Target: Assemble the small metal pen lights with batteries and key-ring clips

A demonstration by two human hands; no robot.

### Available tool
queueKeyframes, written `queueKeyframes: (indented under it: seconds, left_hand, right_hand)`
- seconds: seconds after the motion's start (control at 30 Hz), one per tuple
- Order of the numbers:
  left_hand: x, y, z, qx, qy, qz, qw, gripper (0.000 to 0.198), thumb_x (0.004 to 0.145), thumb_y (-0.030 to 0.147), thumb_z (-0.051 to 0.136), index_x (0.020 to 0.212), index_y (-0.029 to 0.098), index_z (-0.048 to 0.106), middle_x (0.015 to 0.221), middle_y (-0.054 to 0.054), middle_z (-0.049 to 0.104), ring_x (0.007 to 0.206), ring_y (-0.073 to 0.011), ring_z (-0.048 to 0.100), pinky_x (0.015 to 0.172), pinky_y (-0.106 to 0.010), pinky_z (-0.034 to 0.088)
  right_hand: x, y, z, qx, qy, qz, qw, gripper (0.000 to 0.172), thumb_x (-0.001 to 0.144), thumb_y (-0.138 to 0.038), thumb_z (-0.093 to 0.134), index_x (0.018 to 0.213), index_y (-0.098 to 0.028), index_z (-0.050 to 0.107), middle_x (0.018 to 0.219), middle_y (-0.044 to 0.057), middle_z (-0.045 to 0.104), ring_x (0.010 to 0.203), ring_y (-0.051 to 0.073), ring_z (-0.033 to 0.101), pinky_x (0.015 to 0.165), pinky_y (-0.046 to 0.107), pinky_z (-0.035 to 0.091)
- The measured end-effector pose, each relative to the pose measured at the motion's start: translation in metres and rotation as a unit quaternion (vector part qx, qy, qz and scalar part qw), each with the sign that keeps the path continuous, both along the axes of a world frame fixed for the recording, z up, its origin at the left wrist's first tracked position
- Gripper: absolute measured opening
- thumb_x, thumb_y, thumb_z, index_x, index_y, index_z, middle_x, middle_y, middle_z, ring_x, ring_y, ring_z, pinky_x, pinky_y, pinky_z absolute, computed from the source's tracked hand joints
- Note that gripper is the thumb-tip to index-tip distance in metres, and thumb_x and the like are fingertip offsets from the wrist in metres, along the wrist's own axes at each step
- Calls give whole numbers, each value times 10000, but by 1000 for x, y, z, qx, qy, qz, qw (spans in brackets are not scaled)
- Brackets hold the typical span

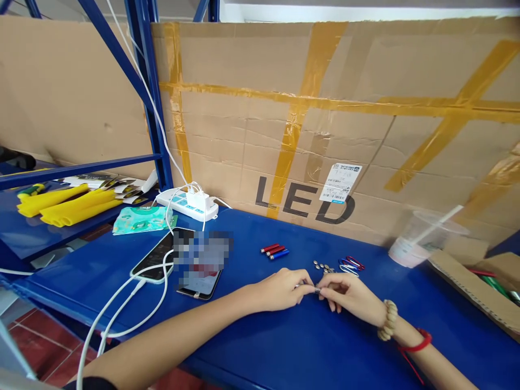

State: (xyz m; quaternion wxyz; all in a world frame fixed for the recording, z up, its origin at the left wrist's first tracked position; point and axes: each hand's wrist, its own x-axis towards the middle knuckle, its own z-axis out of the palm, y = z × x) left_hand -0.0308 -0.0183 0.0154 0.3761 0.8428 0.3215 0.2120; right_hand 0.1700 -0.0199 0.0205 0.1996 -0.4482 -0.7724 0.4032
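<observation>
My left hand and my right hand meet above the blue tabletop, fingertips almost touching. Between them is a small silvery piece, pinched by both hands; its kind is too small to make out. Just beyond the fingers lie several round silver button cells, partly hidden by my right hand. Red, blue and silver carabiner clips rest beside them. Farther left, two red mini flashlights and a blue one lie side by side.
Two phones with white cables lie left, near a power strip and a green packet. A plastic cup with a straw and an open cardboard box stand right. A cardboard wall closes the back.
</observation>
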Motion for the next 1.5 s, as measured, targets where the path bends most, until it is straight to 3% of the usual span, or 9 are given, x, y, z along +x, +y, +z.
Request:
queueKeyframes:
  seconds: [0.13,0.23,0.4,0.47,0.7,0.9,1.1,1.33,1.5]
  left_hand:
    - [-8,6,7,-22,-50,38,998,141,846,273,460,837,147,523,668,18,530,613,-94,501,571,-197,388]
    - [-11,9,8,-48,-83,53,994,141,844,274,457,821,143,504,664,25,500,608,-86,464,564,-195,378]
    - [-10,12,-1,-69,-94,-17,993,168,870,304,406,858,155,484,666,40,478,594,-75,427,560,-193,358]
    - [-8,12,-6,-49,-87,-16,995,149,866,287,415,849,156,483,678,34,500,606,-78,443,572,-196,364]
    - [-5,4,-13,64,-47,-14,997,118,884,239,383,809,175,449,835,-17,595,740,-117,558,641,-213,408]
    - [-4,-3,-17,168,11,-11,986,136,899,212,346,814,189,449,821,-19,596,742,-130,576,635,-220,420]
    - [-3,-4,-18,239,27,17,970,166,884,182,366,768,187,484,774,-11,612,714,-135,569,671,-233,423]
    - [0,-7,-13,212,-17,60,975,128,872,184,402,797,192,506,779,5,621,720,-112,582,659,-203,425]
    - [1,-8,-13,170,-20,78,982,121,879,219,402,930,206,510,861,-1,635,804,-123,598,704,-211,443]
  right_hand:
    - [-12,4,19,217,-108,50,969,329,870,-407,407,744,-182,612,659,33,611,518,112,556,551,240,445]
    - [-18,5,20,286,-118,35,950,291,878,-362,405,745,-194,602,658,30,615,570,123,569,577,233,430]
    - [-15,0,-2,186,-49,-6,981,291,898,-355,360,727,-185,522,509,-17,556,446,94,522,503,204,415]
    - [-15,-4,-9,155,-40,-13,987,287,902,-347,345,729,-186,507,472,-35,521,409,88,495,478,199,400]
    - [-23,-14,-12,214,-45,-47,975,288,871,-288,371,633,-188,497,485,-25,499,435,91,469,491,213,369]
    - [-29,-23,-12,53,23,-82,995,315,856,-354,371,596,-189,443,413,-55,429,299,79,446,356,188,329]
    - [-32,-25,-16,-34,89,-102,990,357,819,-479,411,611,-190,440,375,-67,421,276,82,435,303,173,312]
    - [-33,-25,-18,-59,145,-113,981,375,789,-529,459,632,-190,429,358,-74,431,269,76,416,303,170,316]
    - [-35,-23,-19,-59,172,-121,976,407,797,-568,417,640,-192,413,347,-79,420,258,70,390,298,170,300]
